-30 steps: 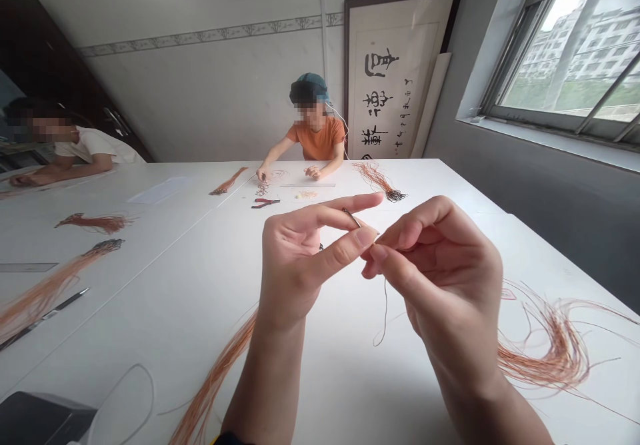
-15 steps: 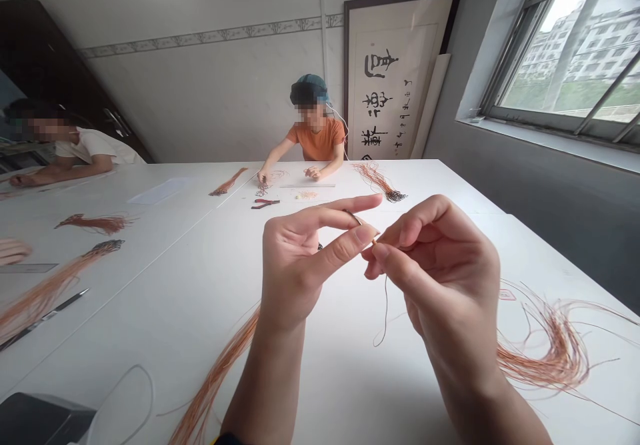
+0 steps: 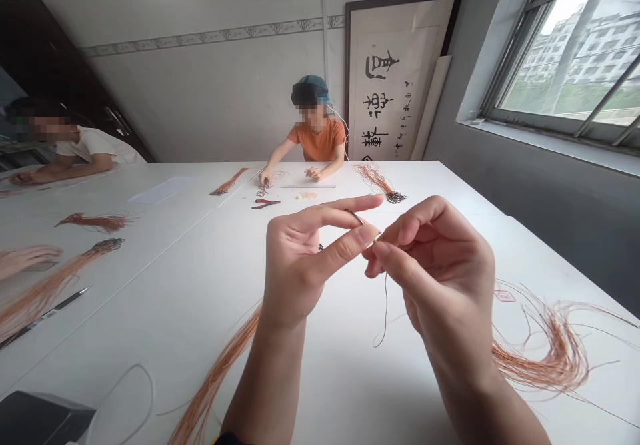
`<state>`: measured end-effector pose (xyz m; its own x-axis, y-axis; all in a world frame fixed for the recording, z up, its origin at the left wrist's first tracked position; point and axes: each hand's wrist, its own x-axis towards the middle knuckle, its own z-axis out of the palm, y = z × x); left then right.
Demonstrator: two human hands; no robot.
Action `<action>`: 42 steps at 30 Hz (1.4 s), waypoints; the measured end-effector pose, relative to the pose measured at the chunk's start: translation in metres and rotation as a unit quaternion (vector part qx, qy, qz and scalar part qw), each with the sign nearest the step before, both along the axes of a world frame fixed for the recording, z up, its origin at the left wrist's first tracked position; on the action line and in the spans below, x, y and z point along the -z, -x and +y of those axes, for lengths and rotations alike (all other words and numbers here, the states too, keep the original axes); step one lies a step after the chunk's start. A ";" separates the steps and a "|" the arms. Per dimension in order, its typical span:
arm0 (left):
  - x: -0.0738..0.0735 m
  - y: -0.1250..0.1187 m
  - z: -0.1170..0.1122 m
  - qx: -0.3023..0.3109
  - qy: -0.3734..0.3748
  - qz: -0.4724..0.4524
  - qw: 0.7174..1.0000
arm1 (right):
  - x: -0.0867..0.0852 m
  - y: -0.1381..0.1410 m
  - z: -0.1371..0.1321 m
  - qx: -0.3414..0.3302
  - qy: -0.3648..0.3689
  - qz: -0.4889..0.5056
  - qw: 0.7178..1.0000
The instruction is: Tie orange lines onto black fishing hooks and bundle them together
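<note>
My left hand is raised above the white table, its thumb and forefinger pinched on a thin metal needle. My right hand meets it fingertip to fingertip and pinches a thin dark thread that hangs down in a curve toward the table. A bundle of copper-coloured strands lies under my left forearm. Another loose bundle of copper strands curls on the table to the right of my right wrist.
Across the table a person in an orange shirt works beside red-handled pliers and a strand bundle. Another person sits at the far left; a hand rests at the left edge near more bundles. A dark box sits bottom left.
My hands have stayed almost still, pinched together. At the left edge another person's hand has come into view and slid further onto the table.
</note>
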<state>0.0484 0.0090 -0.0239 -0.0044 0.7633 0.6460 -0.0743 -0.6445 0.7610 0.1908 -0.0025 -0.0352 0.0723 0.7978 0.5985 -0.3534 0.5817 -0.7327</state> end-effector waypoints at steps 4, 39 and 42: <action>0.002 0.004 0.002 0.009 -0.012 0.010 1.000 | 0.001 0.000 0.001 -0.005 -0.001 0.003 1.000; -0.002 0.033 0.027 -0.024 0.129 0.271 0.953 | 0.006 -0.022 0.062 0.047 -0.024 -0.234 0.971; 0.001 0.033 0.025 -0.006 0.147 0.248 0.957 | 0.009 -0.018 0.069 -0.023 0.000 -0.204 0.979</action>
